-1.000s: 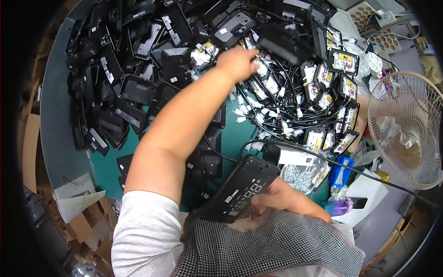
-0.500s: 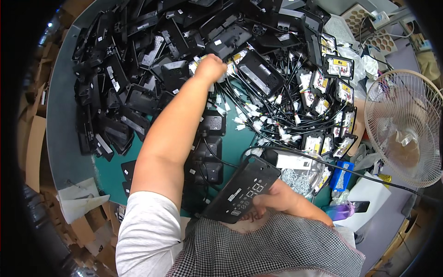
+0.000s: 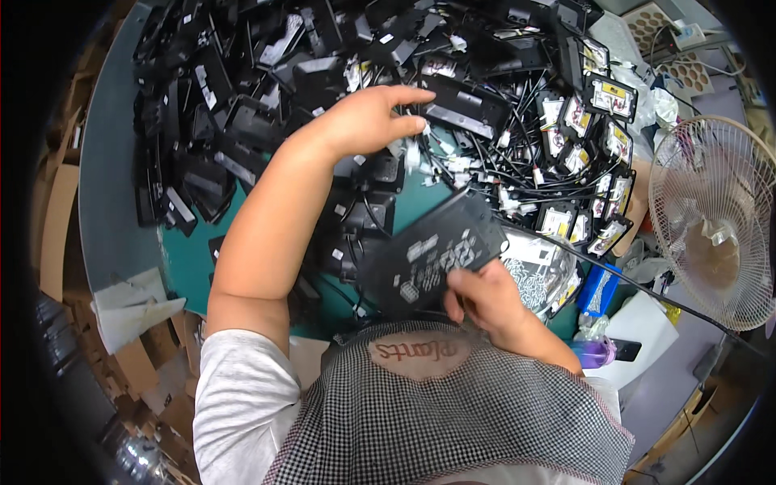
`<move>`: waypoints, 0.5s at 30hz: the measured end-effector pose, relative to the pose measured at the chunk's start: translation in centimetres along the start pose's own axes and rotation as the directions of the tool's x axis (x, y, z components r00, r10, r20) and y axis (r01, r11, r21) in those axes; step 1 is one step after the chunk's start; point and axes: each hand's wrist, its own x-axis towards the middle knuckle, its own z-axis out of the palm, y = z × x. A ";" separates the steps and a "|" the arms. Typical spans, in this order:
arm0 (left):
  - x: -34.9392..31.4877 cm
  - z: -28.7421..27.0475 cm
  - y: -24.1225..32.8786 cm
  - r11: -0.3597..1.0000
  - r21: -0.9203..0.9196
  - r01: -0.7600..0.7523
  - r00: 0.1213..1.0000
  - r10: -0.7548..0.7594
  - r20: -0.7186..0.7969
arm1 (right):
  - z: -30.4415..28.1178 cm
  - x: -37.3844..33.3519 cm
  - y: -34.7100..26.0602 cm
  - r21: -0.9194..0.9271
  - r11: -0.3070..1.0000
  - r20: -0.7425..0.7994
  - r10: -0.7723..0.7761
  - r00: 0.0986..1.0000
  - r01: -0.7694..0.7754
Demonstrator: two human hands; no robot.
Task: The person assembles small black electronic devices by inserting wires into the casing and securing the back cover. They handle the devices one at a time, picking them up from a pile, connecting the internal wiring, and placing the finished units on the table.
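Observation:
My right hand grips a flat black display panel by its lower right edge, thumb on the printed face. The panel is tilted in front of my apron, light symbols facing up, and slightly blurred. Over the far side of the bench, my left hand is open, thumb and forefinger apart with nothing between them. Just beyond its fingertips lie white cable connectors on black leads and a black plastic housing. Several black housings with cables lie below my left forearm.
Black housings are heaped across the back and left. Circuit boards in black frames line the right, near a bag of screws, a blue box and a caged fan. A black cable crosses the right side.
My left hand has gone from closed to open, with thumb and forefinger spread. The panel in my right hand has moved up, away from my apron. The whole view has shifted slightly.

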 end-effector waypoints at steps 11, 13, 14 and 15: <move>-14.6 9.2 -2.1 0.985 -0.163 0.049 0.974 -0.084 -0.212 | 1.9 2.5 3.5 -0.119 0.991 -0.212 -0.084 0.974 0.059; -16.0 9.6 -2.8 0.972 -0.230 0.041 0.969 -0.096 -0.230 | 2.5 2.8 4.2 -0.150 0.984 -0.203 -0.121 0.972 0.091; -16.9 8.9 -3.0 0.964 -0.254 0.080 0.977 -0.127 -0.173 | 2.4 2.9 4.7 -0.182 0.980 -0.173 -0.114 0.978 0.082; -17.8 8.2 -3.3 0.954 -0.274 0.119 0.982 -0.155 -0.112 | 2.8 3.2 5.0 -0.211 0.974 -0.152 -0.119 0.981 0.085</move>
